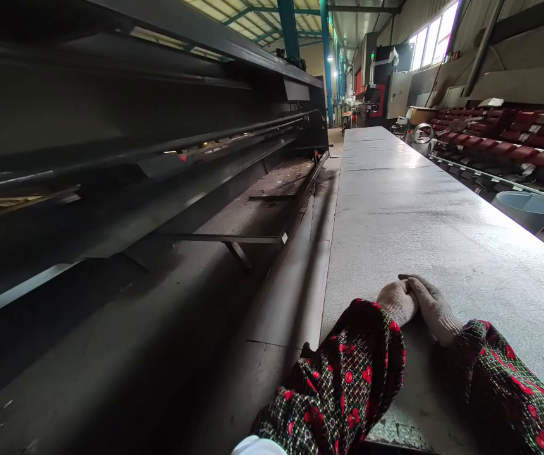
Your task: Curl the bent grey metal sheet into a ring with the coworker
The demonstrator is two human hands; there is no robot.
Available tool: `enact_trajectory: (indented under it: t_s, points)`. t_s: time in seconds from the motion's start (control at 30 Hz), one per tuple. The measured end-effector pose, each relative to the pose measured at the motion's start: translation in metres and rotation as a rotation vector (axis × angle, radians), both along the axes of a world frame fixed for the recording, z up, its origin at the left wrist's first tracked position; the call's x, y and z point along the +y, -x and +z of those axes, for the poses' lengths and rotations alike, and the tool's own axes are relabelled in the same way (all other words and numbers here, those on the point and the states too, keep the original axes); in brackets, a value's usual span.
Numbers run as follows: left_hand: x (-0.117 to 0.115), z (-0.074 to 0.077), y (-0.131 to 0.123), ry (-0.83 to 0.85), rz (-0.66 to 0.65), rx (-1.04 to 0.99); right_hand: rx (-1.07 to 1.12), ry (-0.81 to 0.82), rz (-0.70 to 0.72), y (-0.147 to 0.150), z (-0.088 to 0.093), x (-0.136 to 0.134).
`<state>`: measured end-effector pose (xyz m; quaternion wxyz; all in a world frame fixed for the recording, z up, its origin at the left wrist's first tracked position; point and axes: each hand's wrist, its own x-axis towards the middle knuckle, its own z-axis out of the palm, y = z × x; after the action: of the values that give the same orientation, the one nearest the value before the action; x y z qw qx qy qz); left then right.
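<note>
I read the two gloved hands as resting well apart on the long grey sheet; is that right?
Not quite: the head view shows the gloved left hand and gloved right hand touching, not apart, with both resting on the long grey sheet.

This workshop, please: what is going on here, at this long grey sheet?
A person's left hand and right hand, both in pale knit gloves, rest together on a long grey metal sheet. The person's black sleeves have red flowers. A long dark machine runs along the sheet's left side.
</note>
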<state>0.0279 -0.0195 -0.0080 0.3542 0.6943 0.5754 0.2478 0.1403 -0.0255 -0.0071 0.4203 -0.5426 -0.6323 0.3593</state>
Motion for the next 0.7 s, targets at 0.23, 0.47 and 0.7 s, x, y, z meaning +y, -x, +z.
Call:
enact_trajectory:
  t_s: [0.23, 0.47, 0.7]
  points:
    - [0.0002, -0.0009, -0.0007, 0.018, 0.018, -0.014, 0.009, -0.015, -0.012, 0.0010, 0.0018, -0.0007]
    - [0.0005, -0.0042, -0.0003, 0.019, 0.006, -0.041, 0.000, -0.002, 0.001, 0.0006, 0.0024, -0.0009]
    - [-0.0004, 0.0004, -0.0002, 0.012, 0.005, -0.012, -0.001, -0.016, -0.006, 0.0005, -0.0003, -0.0005]
